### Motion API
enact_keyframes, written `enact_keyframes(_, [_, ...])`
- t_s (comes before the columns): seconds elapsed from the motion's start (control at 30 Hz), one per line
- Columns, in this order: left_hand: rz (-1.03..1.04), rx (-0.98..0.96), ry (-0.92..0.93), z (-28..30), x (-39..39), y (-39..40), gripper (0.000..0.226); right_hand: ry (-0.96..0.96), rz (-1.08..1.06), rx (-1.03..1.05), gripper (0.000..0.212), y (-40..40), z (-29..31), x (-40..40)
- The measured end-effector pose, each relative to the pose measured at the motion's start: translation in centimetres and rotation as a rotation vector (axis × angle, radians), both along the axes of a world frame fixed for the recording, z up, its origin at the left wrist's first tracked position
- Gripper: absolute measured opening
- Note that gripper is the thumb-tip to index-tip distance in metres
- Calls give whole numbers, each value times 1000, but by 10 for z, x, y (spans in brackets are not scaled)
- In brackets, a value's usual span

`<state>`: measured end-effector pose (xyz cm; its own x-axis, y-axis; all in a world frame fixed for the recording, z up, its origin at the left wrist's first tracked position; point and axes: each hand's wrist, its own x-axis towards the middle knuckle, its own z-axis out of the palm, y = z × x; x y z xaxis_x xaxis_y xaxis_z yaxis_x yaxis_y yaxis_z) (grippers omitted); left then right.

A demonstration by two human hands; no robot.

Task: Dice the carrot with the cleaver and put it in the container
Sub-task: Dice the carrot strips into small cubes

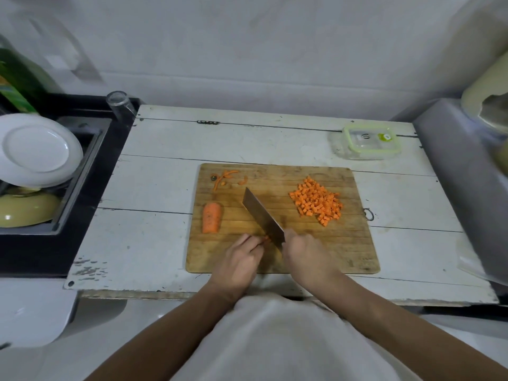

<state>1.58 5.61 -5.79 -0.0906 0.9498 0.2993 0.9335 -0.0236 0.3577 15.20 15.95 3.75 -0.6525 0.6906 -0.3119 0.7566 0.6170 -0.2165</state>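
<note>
- At the far left a white plate (38, 149) leans in a dark sink (82, 171) above a yellowish bowl (26, 209); a clear glass (119, 104) stands at the sink's far corner.
- On the wooden cutting board (343, 243), a carrot chunk (211, 218) lies at the left, with thin peel scraps (224, 177) beyond it.
- The left hand (239, 259) rests knuckles-up on the board's near edge; its curled fingertips pinch a small carrot piece (266, 239), mostly hidden, against the blade.
- The cleaver (261, 215) slants from the far left toward the right hand (305, 254), which is wrapped round its handle; the handle itself is hidden.
- A heap of diced carrot (317, 203) sits on the board's right side.
- The clear container (367, 143) with a green-rimmed lid stands on the white table (154, 166) beyond the board; its lid markings are too small to read.
</note>
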Motion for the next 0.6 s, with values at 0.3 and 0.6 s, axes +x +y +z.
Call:
enact_keyframes(0.3, [126, -174, -342, -4, 3, -14, 41, -7, 28, 1, 15, -4, 19, 41])
enact_keyframes(0.6, [30, -7, 59, 1, -1, -4, 16, 0, 10, -24, 8, -7, 0, 6])
